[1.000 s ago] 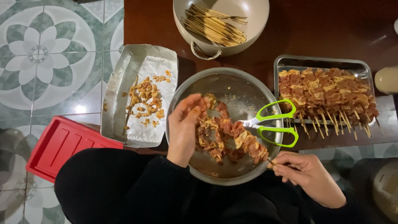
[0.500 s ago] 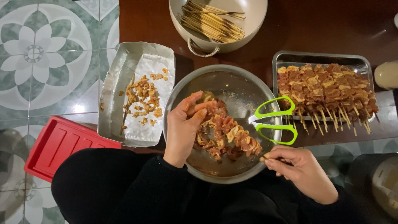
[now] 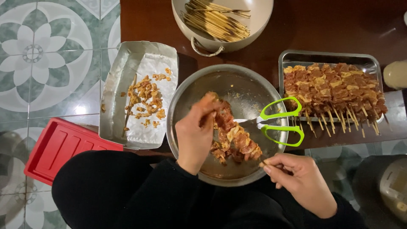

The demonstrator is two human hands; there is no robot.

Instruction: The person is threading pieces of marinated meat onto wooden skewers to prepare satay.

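One steel bowl [image 3: 250,85] holds one meat heap [image 3: 235,142] and one pair of green scissors [image 3: 277,121]. My left hand [image 3: 196,135] fingers pinch a meat piece; my right hand [image 3: 303,182] fingers pinch one skewer [image 3: 264,163].

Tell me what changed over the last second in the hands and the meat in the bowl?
Little changed. The left hand shifted slightly within the steel bowl, its fingers now pinching a piece at the top of the meat. The right hand kept its grip on the skewer end at the bowl's near rim. The green scissors, the tray of finished skewers, the scrap tray and the pot of sticks stayed put.
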